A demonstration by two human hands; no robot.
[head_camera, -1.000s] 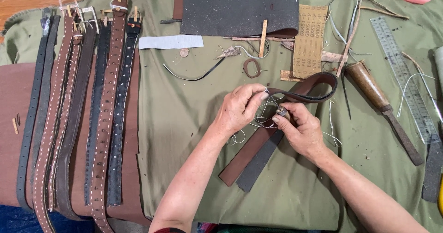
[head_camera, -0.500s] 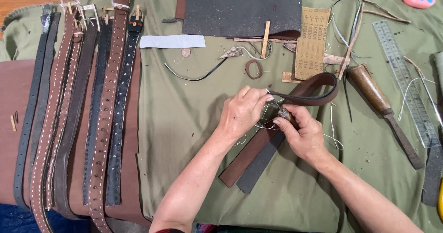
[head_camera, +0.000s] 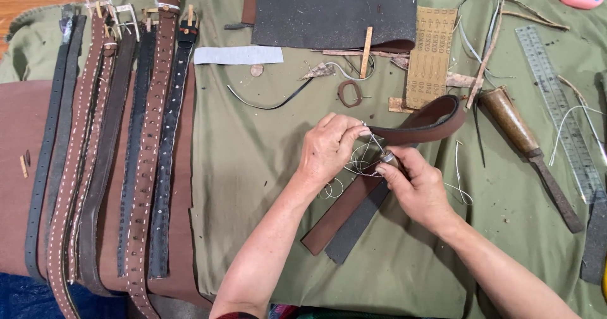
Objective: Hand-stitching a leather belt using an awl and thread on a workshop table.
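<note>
Both hands (head_camera: 329, 151) (head_camera: 417, 189) pinched on brown strap (head_camera: 417, 122) w/ thread (head_camera: 360, 161), maybe awl; bare cloth (head_camera: 253, 167) left.

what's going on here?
A person is hand-stitching a brown leather strap on a green cloth. The left hand pinches a needle with pale thread at the strap's fold; the right hand grips a small metal-tipped tool against it. Finished belts lie in a row to the left, with an awl and a ruler to the right.
</note>
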